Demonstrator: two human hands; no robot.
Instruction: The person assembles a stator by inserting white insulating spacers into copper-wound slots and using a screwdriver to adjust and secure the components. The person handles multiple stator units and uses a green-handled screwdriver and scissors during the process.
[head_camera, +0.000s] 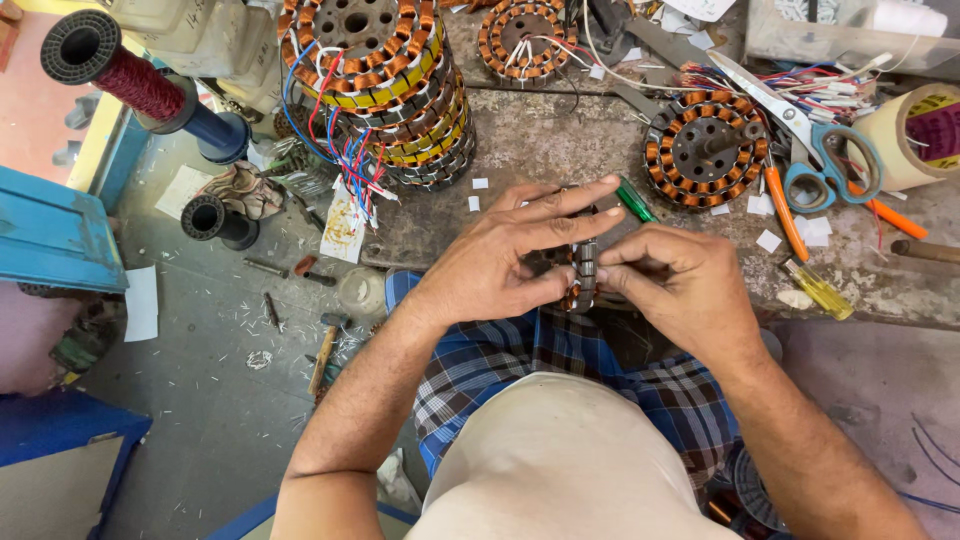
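Both hands at the near edge of the tabletop (560, 140), over the lap. Left hand (500, 265) and right hand (680, 285) clamped from either side on a wound stator (583, 270), held on edge between them; left fingers (570, 205) stretched over its top, right fingers pinched on its rim. Just behind, a green screwdriver (634, 200). Farther back, a stack of stators (395, 80) with loose coloured leads, a single stator (705, 148), scissors (810, 140) and a tape roll (915, 135).
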